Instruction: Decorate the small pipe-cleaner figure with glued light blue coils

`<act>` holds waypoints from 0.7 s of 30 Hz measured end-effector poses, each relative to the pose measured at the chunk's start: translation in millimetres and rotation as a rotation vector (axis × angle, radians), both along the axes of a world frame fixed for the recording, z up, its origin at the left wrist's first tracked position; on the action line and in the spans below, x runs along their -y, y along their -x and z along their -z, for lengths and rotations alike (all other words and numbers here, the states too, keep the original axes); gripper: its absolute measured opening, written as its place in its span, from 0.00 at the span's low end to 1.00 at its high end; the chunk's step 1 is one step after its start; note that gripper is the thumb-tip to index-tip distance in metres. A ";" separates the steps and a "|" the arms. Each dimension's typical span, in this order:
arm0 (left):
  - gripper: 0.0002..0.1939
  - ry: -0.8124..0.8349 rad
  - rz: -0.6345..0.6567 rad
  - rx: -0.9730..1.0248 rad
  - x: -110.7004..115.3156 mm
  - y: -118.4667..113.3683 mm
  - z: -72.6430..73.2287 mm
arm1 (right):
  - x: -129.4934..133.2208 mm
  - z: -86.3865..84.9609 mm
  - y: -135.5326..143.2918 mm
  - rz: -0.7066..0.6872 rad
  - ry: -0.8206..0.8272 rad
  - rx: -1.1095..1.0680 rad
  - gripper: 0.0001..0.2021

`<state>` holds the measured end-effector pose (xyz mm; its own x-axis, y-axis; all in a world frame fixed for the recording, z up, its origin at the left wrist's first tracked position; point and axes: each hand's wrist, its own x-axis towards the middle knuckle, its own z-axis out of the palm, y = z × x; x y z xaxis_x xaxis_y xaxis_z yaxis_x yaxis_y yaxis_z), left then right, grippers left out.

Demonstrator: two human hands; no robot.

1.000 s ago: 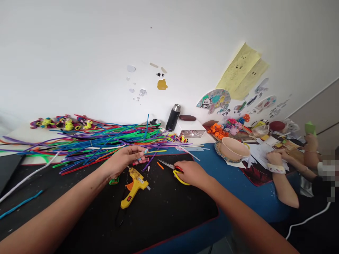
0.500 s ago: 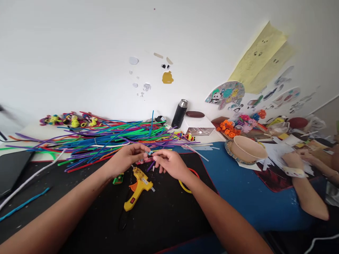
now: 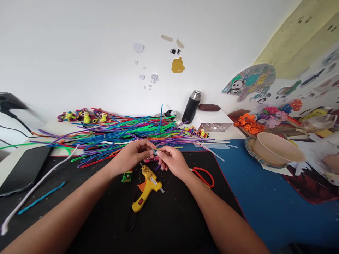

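Note:
My left hand [image 3: 136,155] and my right hand [image 3: 172,160] meet fingertip to fingertip, pinching a small light-blue piece [image 3: 154,152] between them. Most of the piece is covered by the fingers. Just below the hands a yellow glue gun [image 3: 147,188] lies on the black mat [image 3: 169,218]. A green object [image 3: 127,176] rests left of its nozzle. Scissors with red and yellow handles [image 3: 205,175] lie partly behind my right wrist. Many coloured pipe cleaners [image 3: 124,132] are heaped behind my hands.
A black bottle [image 3: 191,107] stands beside a white box [image 3: 214,121]. At right are a bowl [image 3: 278,150] and orange flowers [image 3: 248,123]. A blue pipe cleaner [image 3: 41,199], a white one [image 3: 39,187] and a black tablet [image 3: 25,169] lie left. Part of another person's hand shows far right.
The view has swung left, so the scene sits further right. My hands stay pressed together around the light-blue piece. The other person's arms have mostly left the frame.

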<state>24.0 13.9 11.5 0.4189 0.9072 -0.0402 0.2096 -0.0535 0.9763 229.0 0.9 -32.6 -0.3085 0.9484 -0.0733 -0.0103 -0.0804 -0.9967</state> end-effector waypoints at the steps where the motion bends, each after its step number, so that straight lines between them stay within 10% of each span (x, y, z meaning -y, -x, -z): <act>1: 0.23 0.013 0.004 0.002 0.5 -0.9 0.1 | 1.3 0.7 -0.9 -0.021 0.005 0.003 0.19; 21: 0.33 -0.042 -0.083 -0.058 -0.3 9.0 -9.4 | 8.1 -15.7 -19.8 0.112 0.056 -0.227 0.18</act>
<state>15.0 14.2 20.9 0.3404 0.9400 -0.0237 0.2713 -0.0740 0.9597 248.8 -7.2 -16.9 -0.2164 0.9739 -0.0679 -0.2456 -0.1216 -0.9617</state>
